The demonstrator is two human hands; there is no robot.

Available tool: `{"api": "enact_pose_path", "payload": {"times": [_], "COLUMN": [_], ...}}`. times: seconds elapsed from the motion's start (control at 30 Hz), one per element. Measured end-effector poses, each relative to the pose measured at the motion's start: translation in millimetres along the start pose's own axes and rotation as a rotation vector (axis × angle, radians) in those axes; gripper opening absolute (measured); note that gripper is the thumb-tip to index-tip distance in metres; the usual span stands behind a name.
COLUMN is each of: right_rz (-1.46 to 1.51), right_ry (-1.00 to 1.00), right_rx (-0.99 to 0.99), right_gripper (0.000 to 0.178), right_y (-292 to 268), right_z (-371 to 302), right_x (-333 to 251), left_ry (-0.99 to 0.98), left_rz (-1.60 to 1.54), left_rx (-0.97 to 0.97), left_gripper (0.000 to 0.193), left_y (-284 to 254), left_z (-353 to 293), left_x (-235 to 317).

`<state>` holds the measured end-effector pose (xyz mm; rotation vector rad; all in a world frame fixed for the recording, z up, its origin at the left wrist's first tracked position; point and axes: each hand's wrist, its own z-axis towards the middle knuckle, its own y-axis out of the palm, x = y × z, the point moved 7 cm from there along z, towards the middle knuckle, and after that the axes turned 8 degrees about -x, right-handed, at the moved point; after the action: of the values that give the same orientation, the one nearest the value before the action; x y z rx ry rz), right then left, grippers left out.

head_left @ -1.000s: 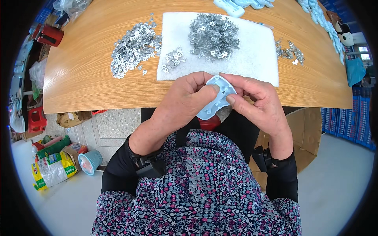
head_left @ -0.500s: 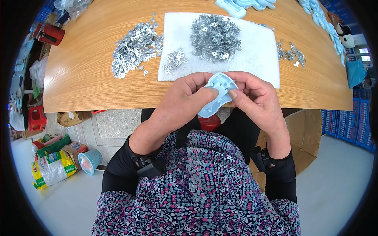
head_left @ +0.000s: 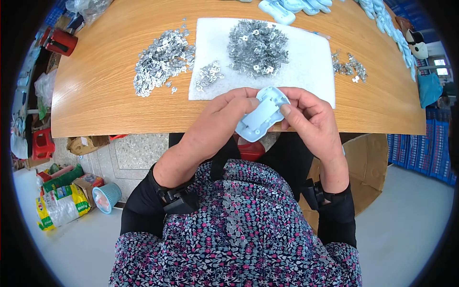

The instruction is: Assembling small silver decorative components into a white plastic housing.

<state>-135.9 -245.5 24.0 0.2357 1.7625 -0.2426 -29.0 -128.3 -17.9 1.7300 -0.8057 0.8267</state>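
Observation:
Above the table's front edge I hold a light blue plastic shell (head_left: pixel 258 117), its hollow inner side facing up. My left hand (head_left: pixel 224 115) grips the shell's left side, thumb over the rim. On the right side, my right hand (head_left: pixel 311 119) pinches the shell near its upper rim, its thumb at the inner corner. Whether a small metal piece sits under that thumb is hidden. Beyond my hands a white foam sheet (head_left: pixel 306 71) carries a round heap of metal spring contacts (head_left: pixel 258 48) and a small cluster of flat metal tabs (head_left: pixel 209 75).
A pile of metal tabs (head_left: pixel 160 62) lies left of the sheet, and loose spring contacts (head_left: pixel 351 67) lie right of it. More blue shells (head_left: pixel 279 12) are at the table's far side. An open cardboard box (head_left: pixel 366 165) stands below right; a blue basket (head_left: pixel 109 196) stands at lower left.
The shell has tilted a little in my hands, and my left thumb has drawn back from its middle toward the left rim. My right thumb stays at the shell's right side.

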Motion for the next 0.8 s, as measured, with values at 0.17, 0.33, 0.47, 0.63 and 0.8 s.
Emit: {"api": "enact_pose_path", "payload": {"times": [0.17,0.33,0.47,0.63,0.8], "right_rz": [-0.012,0.025,-0.115,-0.651,-0.756], "right_ry": [-0.021,0.023,-0.1,-0.402,-0.461], "right_rx": [0.047,0.038,0.109,0.145,0.171], "right_gripper": [0.027,0.026,0.028,0.037,0.039], "right_y": [-12,-10,-11,-5,6], "right_z": [-1,-8,-12,-14,-12], "right_x": [7,8,-4,-38,-38], "left_ry": [-0.082,0.008,0.057,0.073,0.082], "left_rz": [-0.063,0.237,0.367,0.458,0.553], "left_rx": [-0.041,-0.009,-0.012,0.068,0.13], "left_gripper": [0.044,0.033,0.027,0.022,0.02], "left_y": [6,14,14,10,10], "left_z": [0,4,9,6,4], "left_x": [2,8,11,12,16]}}
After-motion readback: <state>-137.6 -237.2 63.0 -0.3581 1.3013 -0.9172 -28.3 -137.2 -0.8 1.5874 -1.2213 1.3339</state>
